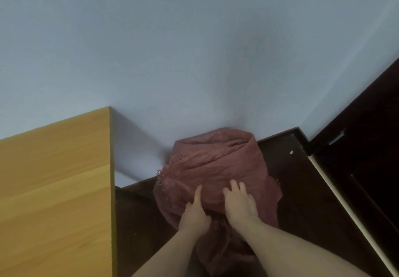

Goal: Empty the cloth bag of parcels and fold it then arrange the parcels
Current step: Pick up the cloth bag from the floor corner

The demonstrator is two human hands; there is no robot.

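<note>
A bulging dusty-red cloth bag (216, 160) sits on the dark floor against the pale blue wall. Its loose end trails toward me between my forearms. No parcels show; whatever is inside is covered by the cloth. My left hand (195, 211) is on the bag's near side, index finger stretched forward along the fabric and the other fingers curled into a fold. My right hand (239, 204) rests beside it on the cloth with its fingers spread.
A light wooden cabinet side (56, 190) stands close on the left. The dark wooden floor (302, 190) runs to the right of the bag. A dark door frame with a pale strip (345, 203) crosses the right edge.
</note>
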